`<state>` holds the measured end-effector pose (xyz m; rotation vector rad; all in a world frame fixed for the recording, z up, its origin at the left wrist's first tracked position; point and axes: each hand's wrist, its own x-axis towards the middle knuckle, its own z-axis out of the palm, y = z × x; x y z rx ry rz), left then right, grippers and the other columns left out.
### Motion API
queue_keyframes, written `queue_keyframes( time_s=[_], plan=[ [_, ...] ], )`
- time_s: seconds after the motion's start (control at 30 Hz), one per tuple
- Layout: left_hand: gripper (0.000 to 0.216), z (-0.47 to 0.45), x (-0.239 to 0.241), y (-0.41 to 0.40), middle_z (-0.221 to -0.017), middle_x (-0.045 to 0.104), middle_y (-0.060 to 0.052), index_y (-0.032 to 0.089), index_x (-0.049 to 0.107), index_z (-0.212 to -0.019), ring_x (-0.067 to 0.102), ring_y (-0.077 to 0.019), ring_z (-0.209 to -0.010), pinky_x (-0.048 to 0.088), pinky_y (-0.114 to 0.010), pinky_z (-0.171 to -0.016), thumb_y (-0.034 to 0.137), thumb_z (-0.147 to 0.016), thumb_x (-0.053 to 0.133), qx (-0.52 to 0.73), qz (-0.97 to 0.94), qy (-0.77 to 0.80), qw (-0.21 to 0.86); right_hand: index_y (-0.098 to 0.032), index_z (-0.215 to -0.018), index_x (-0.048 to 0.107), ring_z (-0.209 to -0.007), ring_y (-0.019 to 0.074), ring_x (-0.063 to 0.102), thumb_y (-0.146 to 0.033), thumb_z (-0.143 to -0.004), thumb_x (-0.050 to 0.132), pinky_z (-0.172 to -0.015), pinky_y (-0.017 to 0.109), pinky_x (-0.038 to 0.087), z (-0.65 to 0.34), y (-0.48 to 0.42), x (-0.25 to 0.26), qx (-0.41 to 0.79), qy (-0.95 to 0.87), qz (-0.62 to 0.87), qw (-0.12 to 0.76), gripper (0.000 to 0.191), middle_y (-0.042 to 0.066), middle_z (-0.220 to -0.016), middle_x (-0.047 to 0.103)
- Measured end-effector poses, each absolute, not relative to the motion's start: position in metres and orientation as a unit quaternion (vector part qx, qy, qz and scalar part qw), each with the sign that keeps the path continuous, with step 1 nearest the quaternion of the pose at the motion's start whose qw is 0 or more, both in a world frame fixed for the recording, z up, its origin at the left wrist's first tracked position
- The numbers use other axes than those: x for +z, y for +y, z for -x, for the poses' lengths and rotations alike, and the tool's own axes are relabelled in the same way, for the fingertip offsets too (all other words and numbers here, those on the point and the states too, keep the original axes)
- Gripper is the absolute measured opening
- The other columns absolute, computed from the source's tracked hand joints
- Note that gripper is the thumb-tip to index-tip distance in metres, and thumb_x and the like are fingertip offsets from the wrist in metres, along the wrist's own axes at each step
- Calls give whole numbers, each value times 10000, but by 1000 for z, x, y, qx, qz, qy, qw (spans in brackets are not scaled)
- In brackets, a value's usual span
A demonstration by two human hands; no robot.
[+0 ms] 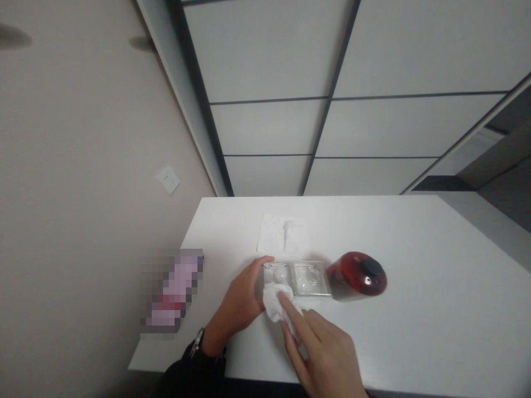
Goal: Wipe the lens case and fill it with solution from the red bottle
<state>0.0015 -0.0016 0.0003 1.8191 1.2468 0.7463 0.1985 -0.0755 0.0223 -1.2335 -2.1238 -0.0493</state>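
Clear plastic tray [296,278] lay on white table [415,265], steadied at its near end by cupped left hand [238,307]. Right hand [327,354], fingers extended, pressed white tissue [277,301] against it. Red bottle [359,275] stood just beside.

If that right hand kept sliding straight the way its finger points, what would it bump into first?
The right hand already presses a crumpled white tissue with its fingers. Straight on, it would likely meet the clear plastic two-well case first, which the left hand touches. Depth is hard to judge.
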Motion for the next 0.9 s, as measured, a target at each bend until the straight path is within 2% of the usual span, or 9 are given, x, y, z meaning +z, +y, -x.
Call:
queue_keyframes(
  time_s=[0.07, 0.13, 0.27, 0.47, 0.6, 0.73, 0.83, 0.9],
  plan=[
    [588, -1, 0, -1, -1481, 666, -135, 210, 522, -1475, 636, -315, -1378, 473, -476, -1208, 302, -912, 665, 293, -719, 489, 397, -90, -1428, 623, -587, 177, 713, -254, -1183, 277, -543, 301, 502, -186, -70, 20, -1, -826, 474, 306, 455, 31, -760, 724],
    [584, -1, 0, -1, -1439, 692, -125, 212, 522, -1473, 663, -308, -1339, 501, -462, -1183, 283, -907, 652, 290, -720, 490, 398, -87, -1443, 618, -619, 194, 746, -227, -1167, 312, -537, 305, 518, -176, -66, 16, 11, -828, 490, 272, 436, 54, -823, 761],
    [597, -2, 1, 0, -1420, 703, -114, 214, 536, -1459, 685, -309, -1299, 520, -459, -1162, 270, -880, 669, 284, -716, 498, 397, -104, -1413, 648, -593, 201, 735, -147, -1106, 436, -513, 287, 500, -176, -65, 4, -13, -825, 515, 234, 375, 40, -767, 749],
    [636, -3, 5, -1, -1504, 657, -121, 222, 551, -1451, 619, -326, -1398, 464, -489, -1216, 248, -841, 729, 273, -715, 506, 397, -92, -1390, 623, -487, 183, 677, -189, -1173, 226, -453, 303, 460, -201, -78, -1, -58, -818, 501, 277, 463, 6, -665, 691],
    [678, -3, 6, -2, -1536, 637, -131, 215, 548, -1462, 580, -346, -1451, 420, -522, -1252, 216, -819, 763, 264, -714, 514, 395, -102, -1539, 492, -488, 163, 690, -271, -1194, 268, -460, 274, 490, -216, -87, 3, -20, -804, 503, 316, 444, -15, -674, 696],
    [690, -2, 5, -1, -1545, 630, -146, 208, 543, -1462, 566, -359, -1471, 407, -541, -1264, 254, -825, 803, 259, -715, 517, 392, -116, -1632, 385, -477, 155, 693, -304, -1197, 285, -470, 252, 506, -222, -85, 9, 0, -795, 507, 334, 484, -17, -676, 708],
    [695, -1, 4, -1, -1534, 637, -143, 216, 537, -1459, 573, -360, -1466, 413, -551, -1263, 290, -829, 822, 260, -718, 516, 389, -92, -1596, 429, -515, 187, 736, -319, -1195, 259, -470, 275, 515, -218, -75, 12, -9, -786, 535, 309, 491, 21, -730, 763],
    [697, -1, 4, 0, -1532, 639, -136, 229, 530, -1458, 571, -354, -1470, 409, -557, -1267, 286, -828, 822, 262, -717, 515, 391, -47, -1531, 498, -483, 202, 729, -313, -1191, 233, -430, 287, 485, -214, -68, 11, -24, -786, 548, 285, 506, 28, -689, 758]
  ],
)
